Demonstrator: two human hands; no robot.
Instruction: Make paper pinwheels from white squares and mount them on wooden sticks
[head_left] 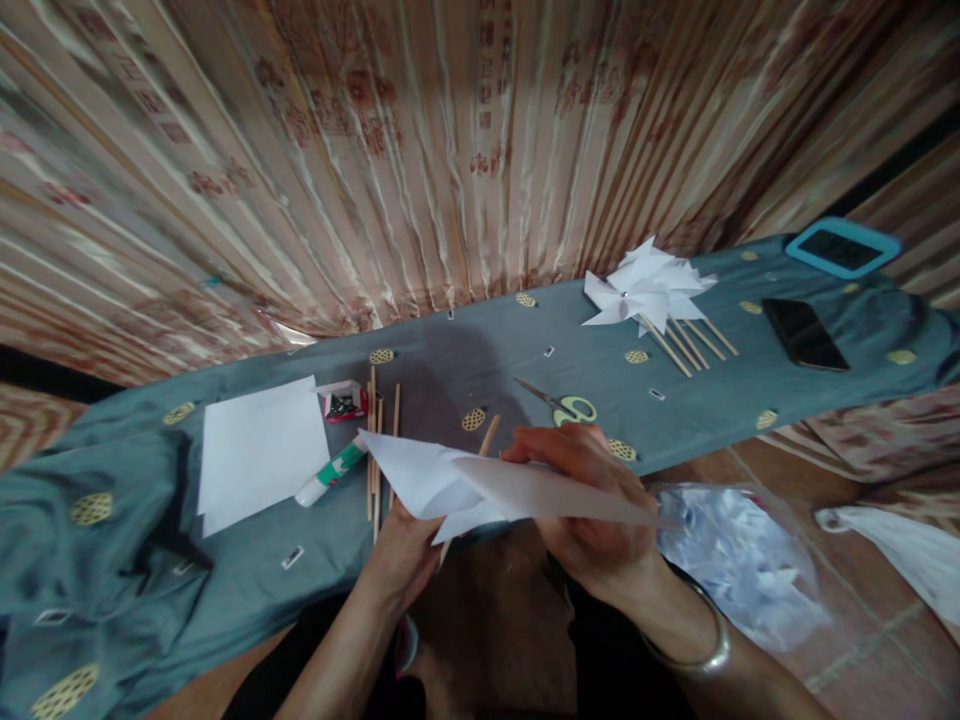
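A folded white paper piece [480,485] sits above the near edge of the worktop [465,350], gripped from below by the left hand [405,555] and pinched on top by the right hand [592,515]. Scissors [559,403] lie just beyond, wooden sticks [375,450] and a glue stick [330,475] to the left.

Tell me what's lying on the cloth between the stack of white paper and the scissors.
In the head view, a glue stick, a small box and several wooden sticks lie between the white paper stack and the scissors.
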